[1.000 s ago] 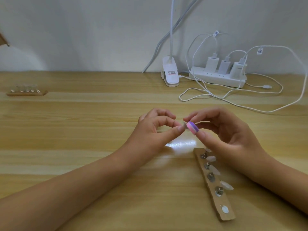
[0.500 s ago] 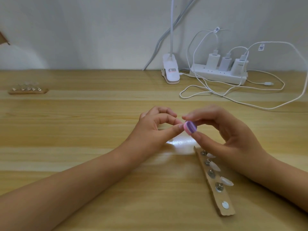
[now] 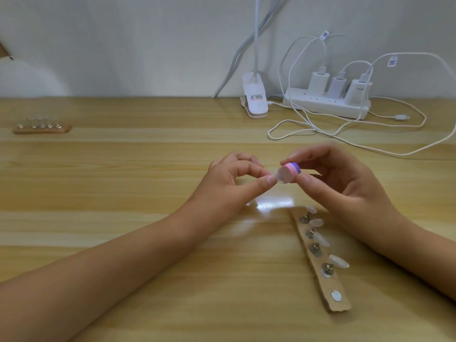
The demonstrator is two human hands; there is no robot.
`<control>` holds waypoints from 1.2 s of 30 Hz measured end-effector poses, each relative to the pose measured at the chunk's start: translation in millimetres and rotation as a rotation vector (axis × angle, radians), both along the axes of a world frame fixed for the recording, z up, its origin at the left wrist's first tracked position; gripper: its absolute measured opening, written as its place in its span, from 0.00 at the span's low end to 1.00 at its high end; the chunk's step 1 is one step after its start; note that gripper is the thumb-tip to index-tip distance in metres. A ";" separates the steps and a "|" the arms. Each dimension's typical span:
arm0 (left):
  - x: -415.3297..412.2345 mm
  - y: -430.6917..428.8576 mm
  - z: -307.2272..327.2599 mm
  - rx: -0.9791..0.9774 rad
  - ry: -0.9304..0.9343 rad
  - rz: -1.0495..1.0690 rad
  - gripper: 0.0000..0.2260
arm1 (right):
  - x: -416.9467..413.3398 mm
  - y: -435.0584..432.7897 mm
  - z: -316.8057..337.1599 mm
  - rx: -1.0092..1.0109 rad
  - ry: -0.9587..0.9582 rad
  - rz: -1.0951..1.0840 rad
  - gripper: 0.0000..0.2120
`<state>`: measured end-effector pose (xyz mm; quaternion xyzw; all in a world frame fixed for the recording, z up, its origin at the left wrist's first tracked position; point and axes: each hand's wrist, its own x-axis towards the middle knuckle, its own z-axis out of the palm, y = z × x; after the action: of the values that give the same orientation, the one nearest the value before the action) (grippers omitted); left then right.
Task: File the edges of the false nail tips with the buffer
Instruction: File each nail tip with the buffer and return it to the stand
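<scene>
My right hand (image 3: 345, 186) pinches a small pink-and-purple buffer block (image 3: 365, 172) between thumb and fingers, held above the wooden table. My left hand (image 3: 232, 183) pinches a small clear false nail tip (image 3: 278, 178) between thumb and forefinger, its edge against the buffer's pale face. Below my right hand lies a cardboard strip (image 3: 318, 262) with metal studs; several clear nail tips (image 3: 339, 260) sit along it.
A second strip with nail tips (image 3: 40, 128) lies at the far left of the table. At the back stand a white clip lamp base (image 3: 254, 99) and a white power strip (image 3: 325, 104) with chargers; white cables (image 3: 345, 139) loop over the table's right side.
The buffer has turned in my right hand, so its pale flat face now shows toward me. Both hands stay together at the same spot.
</scene>
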<state>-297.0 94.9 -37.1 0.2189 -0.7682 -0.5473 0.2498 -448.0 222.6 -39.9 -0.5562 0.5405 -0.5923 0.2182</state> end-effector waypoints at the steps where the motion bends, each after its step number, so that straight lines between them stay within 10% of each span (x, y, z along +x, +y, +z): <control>1: 0.5 0.2 0.4 -0.004 -0.004 0.002 0.02 | 0.5 -0.3 -0.2 0.021 -0.011 0.001 0.10; 36: 0.4 1.5 1.6 -0.021 -0.016 -0.002 0.01 | -3.5 -2.8 -3.8 0.005 0.050 0.008 0.12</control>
<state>-296.6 96.5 -35.4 0.2197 -0.7760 -0.5379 0.2454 -451.5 219.8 -43.7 -0.5724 0.5450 -0.5760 0.2087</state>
